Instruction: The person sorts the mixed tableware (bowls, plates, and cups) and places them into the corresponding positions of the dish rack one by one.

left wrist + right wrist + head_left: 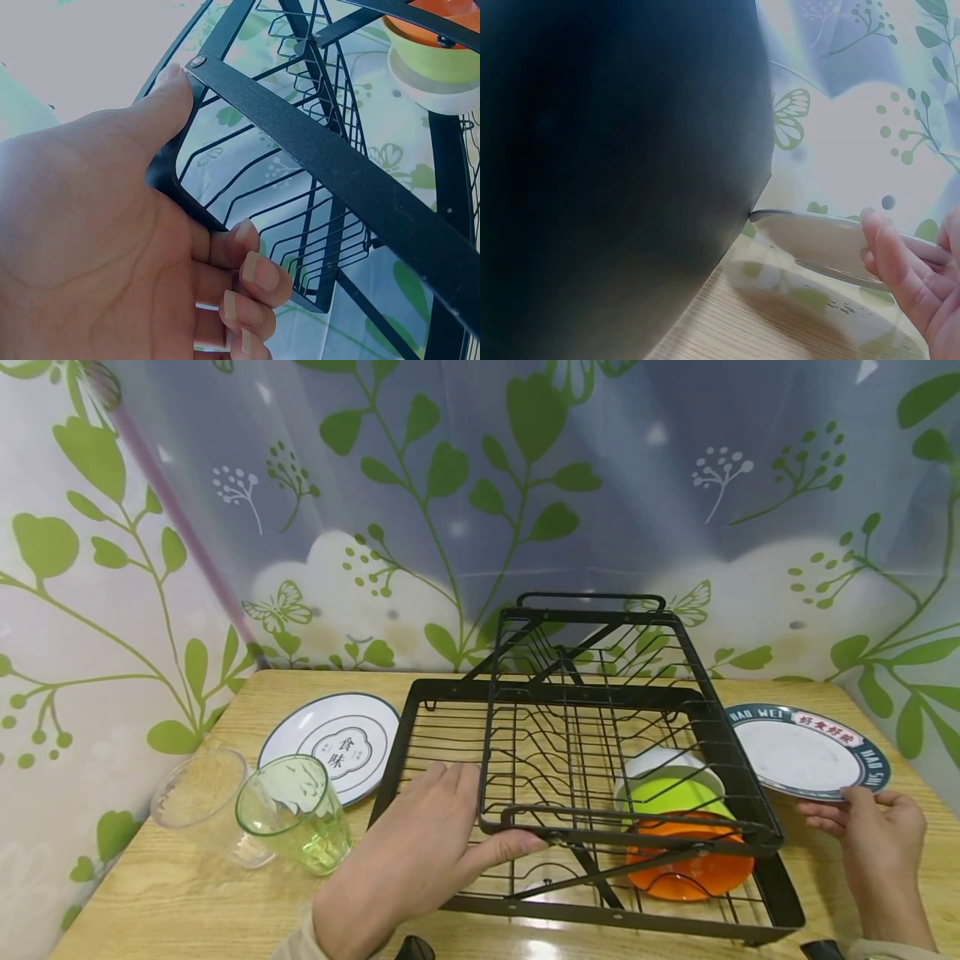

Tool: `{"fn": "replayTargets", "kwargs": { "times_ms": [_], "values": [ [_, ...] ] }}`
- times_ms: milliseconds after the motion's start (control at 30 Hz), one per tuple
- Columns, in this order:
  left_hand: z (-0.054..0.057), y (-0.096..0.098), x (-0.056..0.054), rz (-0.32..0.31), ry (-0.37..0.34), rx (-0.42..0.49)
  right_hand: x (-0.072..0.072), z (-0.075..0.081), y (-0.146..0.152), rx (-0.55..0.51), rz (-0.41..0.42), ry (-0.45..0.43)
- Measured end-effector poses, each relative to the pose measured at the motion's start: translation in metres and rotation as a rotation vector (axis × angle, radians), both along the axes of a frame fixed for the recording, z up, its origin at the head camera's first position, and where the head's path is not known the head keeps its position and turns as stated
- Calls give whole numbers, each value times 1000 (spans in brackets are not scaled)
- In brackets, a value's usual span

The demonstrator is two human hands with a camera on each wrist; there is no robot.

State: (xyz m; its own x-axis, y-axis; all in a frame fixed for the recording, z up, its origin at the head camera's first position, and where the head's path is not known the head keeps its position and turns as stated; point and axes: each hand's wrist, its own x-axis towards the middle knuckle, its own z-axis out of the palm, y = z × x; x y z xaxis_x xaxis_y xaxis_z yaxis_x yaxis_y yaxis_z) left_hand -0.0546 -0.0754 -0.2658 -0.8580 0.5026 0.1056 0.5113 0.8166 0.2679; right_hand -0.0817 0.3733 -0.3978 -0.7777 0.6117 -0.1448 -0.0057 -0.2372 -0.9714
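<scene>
A black two-tier dish rack stands at the middle of the table. My left hand grips the front left corner of its upper tier, thumb on the frame and fingers curled beneath, as the left wrist view shows. On the right, my right hand pinches the near rim of a white plate with a dark teal lettered border. In the right wrist view this plate is held above the tabletop. Orange, yellow-green and white bowls sit nested in the lower tier's right side.
Left of the rack lies a white plate with a dark blue rim. A green glass and a clear glass stand tilted in front of it on the wooden table. A leaf-patterned curtain hangs behind.
</scene>
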Motion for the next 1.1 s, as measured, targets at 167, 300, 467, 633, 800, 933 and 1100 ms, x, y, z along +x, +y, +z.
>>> {"fn": "replayTargets", "kwargs": {
  "times_ms": [167,300,467,633,800,933,1100],
  "values": [
    [0,0,0,-3,3,-1,0,0,0,-6,3,2],
    [0,0,0,-4,3,-2,0,1,-1,-1,8,-1],
    [0,0,0,-1,1,0,1,2,-1,3,13,-1],
    [0,0,0,-2,4,2,1,1,-1,1,13,6],
    [1,0,0,0,-8,4,0,-1,-1,1,15,17],
    [1,0,0,0,-19,2,-1,-2,0,5,14,10],
    [0,0,0,0,-11,-1,0,-2,-1,6,14,5]
  ]
}}
